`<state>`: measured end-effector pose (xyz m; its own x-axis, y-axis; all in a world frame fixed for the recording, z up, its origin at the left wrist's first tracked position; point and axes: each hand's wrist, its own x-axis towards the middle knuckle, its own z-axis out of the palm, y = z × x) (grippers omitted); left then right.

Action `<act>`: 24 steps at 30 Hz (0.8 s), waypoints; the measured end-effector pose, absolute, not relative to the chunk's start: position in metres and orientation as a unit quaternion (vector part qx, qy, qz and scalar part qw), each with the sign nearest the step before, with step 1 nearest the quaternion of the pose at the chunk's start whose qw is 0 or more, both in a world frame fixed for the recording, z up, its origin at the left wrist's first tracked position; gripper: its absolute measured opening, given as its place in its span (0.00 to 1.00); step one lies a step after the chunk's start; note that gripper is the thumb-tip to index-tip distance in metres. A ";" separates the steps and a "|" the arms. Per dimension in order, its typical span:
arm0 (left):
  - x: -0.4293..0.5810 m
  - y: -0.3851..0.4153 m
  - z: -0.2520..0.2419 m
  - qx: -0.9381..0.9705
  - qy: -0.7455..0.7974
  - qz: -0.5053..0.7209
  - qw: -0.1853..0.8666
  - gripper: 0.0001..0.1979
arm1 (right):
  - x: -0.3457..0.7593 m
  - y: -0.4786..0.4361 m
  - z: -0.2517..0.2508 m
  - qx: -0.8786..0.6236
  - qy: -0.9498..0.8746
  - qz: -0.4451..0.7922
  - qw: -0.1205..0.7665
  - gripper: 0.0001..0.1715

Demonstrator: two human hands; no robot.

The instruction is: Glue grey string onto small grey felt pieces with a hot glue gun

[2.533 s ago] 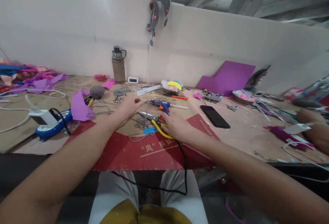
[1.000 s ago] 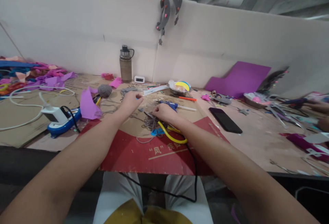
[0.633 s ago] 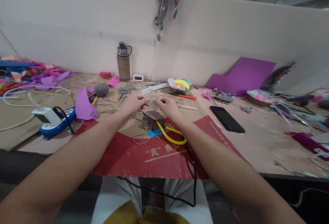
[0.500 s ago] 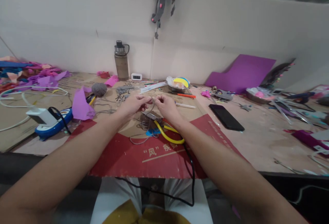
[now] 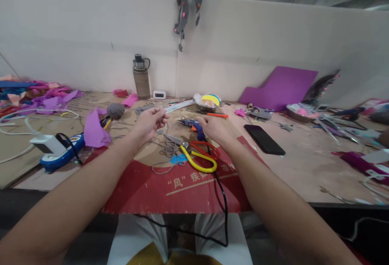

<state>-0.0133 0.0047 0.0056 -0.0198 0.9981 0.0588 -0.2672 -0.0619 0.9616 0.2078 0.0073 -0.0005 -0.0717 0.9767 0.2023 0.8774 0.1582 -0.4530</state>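
L hand (image 5: 151, 124): fingers curled in, thumb + fingertips seemingly pinching a grey strand (image 5: 167, 128) that hangs twd the bench.
R hand (image 5: 214, 127): bent over the glue gun (image 5: 199, 130), fingertips at its body; can't tell if it grips or just touches (own fingers block the view).
Just changed: ½ s ago both hands met w/ the strand btwn them; now they're well apart, R hand off to the gun side.
Meaning for the work: strand looks to be in L hand's care alone, so the two-handed handling is prob. paused & attention split btwn yarn and gun.
Scissors (image 5: 194, 163): now uncovered; lie on the red cardboard (image 5: 136, 194), yellow + red handles twd the person, blades pointing up-left.
Yarn tangle (image 5: 168, 150): loose grey loops beside the blades, next to a blue scrap (image 5: 178, 159).
Black cord (image 5: 225, 216): drops over the cardboard's front edge, loops above the lap.
Phone (image 5: 264, 139): flat on the bench (image 5: 291, 172), R of the cardboard.
Back row: bottle (image 5: 141, 80) upright by the wall, yarn ball (image 5: 115, 111) nearer, L of it.
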 end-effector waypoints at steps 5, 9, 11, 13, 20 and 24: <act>-0.013 0.008 -0.002 0.455 0.438 0.555 0.541 0.07 | 0.205 0.014 -0.031 -0.648 -0.721 0.113 0.218 0.20; -0.014 0.008 -0.004 0.456 0.427 0.551 0.553 0.04 | 0.211 0.019 -0.027 -0.662 -0.667 0.225 0.257 0.10; -0.014 0.007 -0.005 0.469 0.430 0.542 0.549 0.04 | 0.218 0.021 -0.022 -0.664 -0.645 0.261 0.274 0.06; -0.014 0.007 -0.005 0.477 0.452 0.530 0.535 0.05 | 0.224 0.023 -0.019 -0.657 -0.624 0.290 0.307 0.07; -0.003 0.023 0.011 0.467 0.531 0.509 0.491 0.04 | 0.224 0.022 -0.015 -0.489 -0.603 0.394 0.492 0.24; 0.006 0.031 0.008 0.435 0.521 0.527 0.511 0.04 | 0.222 0.007 -0.006 -0.431 -0.616 0.425 0.503 0.26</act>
